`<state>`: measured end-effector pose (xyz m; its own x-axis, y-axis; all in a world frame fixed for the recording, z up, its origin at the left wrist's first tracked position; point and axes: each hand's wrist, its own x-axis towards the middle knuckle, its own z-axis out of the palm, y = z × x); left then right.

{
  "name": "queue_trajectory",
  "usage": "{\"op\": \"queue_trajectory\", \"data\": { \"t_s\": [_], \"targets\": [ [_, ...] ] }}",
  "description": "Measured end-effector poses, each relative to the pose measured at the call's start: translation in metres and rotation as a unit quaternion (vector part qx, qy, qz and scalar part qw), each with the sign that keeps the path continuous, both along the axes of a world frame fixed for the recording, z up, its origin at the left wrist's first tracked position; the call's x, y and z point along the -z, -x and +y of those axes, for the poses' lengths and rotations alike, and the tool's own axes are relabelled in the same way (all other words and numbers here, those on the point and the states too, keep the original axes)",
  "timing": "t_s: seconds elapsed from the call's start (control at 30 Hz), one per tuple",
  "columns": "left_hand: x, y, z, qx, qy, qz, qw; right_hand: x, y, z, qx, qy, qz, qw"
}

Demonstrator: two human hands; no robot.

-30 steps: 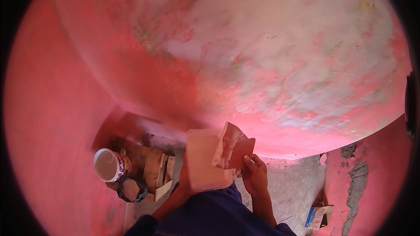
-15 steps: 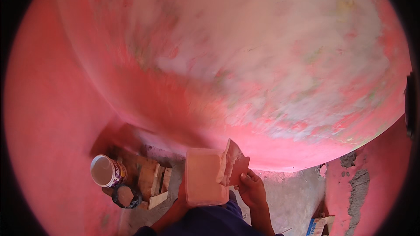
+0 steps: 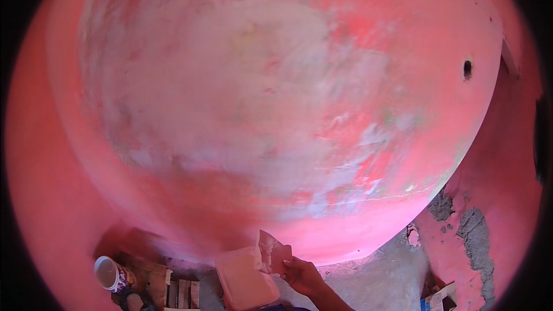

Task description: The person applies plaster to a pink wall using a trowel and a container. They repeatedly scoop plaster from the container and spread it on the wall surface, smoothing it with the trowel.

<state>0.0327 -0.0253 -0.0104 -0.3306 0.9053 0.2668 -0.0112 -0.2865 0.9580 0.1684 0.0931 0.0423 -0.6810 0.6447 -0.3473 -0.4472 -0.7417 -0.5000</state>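
My right hand [image 3: 303, 275] grips a flat putty spreader [image 3: 275, 253] by its right edge, with pale filler along its left side. The spreader overlaps the right upper corner of a shallow rectangular plastic tub [image 3: 245, 279], whose inside looks coated in pale putty. The tub is tilted and held up in front of my body. My left hand is hidden behind the tub; the earlier view shows my left arm reaching to its left side. Ahead stands a pink wall [image 3: 230, 92] with broad whitish smears of filler and greenish patches.
At the lower left are a white bucket [image 3: 107, 273], a dark bag [image 3: 135, 301] and a slatted wooden crate [image 3: 184, 294]. Bare grey plaster [image 3: 476, 239] shows on the right wall. A blue and white carton [image 3: 439, 298] lies on the floor. The wall has a small hole [image 3: 467, 70].
My view has tipped upward and to the right, so more wall shows. The tub and spreader sit lower in view. The tub is more tilted, and the spreader is still at its edge.
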Motion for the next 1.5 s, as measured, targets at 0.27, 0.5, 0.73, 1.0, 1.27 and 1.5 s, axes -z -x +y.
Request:
{"op": "queue_trajectory", "data": {
  "t_s": [0.27,0.5,0.73,1.0,1.27,1.5],
  "targets": [
    [-0.048,-0.116,0.019,0.062,-0.046,-0.139,0.987,-0.018,-0.125,0.05,0.021,-0.023,0.0,1.0],
    [-0.069,-0.16,0.018,0.164,-0.056,-0.386,0.906,-0.145,-0.212,0.148,0.332,-0.272,-0.012,0.903],
    [-0.049,-0.153,0.012,0.058,-0.066,-0.09,0.992,-0.393,-0.202,0.206,0.688,-0.626,-0.262,0.256],
    [-0.005,-0.114,-0.006,0.151,-0.043,-0.636,0.756,-0.311,-0.105,0.278,0.514,-0.68,-0.515,-0.091],
    [0.013,-0.068,-0.007,0.164,-0.051,-0.654,0.736,-0.233,-0.087,0.232,0.373,-0.733,-0.565,-0.068],
    [-0.018,-0.073,0.01,0.119,0.045,-0.364,0.923,-0.27,-0.146,0.19,0.457,-0.732,-0.5,0.069]
  ]
}}
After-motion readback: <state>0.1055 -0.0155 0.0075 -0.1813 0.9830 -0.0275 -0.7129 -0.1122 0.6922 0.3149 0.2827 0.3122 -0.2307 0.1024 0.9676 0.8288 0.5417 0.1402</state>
